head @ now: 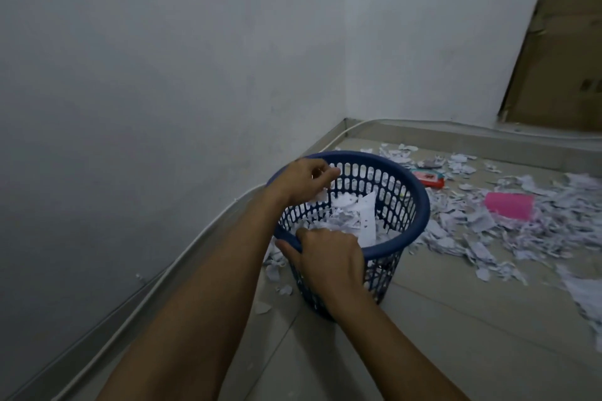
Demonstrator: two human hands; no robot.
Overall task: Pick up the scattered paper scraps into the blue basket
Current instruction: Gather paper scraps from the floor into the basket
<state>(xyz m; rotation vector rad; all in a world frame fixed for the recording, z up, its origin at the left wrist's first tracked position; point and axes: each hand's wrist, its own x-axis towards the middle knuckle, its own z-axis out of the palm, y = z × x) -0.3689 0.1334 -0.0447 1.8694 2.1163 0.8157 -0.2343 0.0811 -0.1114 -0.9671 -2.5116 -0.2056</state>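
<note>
The blue basket [407,231] stands on the floor tiles [456,319] near the wall corner, partly filled with paper scraps [351,218]. The left hand [303,184] pinches scraps above the opening; the right hand [329,257] grips the near rim, possibly with paper beneath it. Most scattered scraps [488,225] remain on the floor to the right, around a pink object [509,204]. Progress: early.

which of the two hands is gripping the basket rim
The right hand, nearer the camera, curls round the blue basket rim. The left hand instead pinches paper scraps over its far side.
</note>
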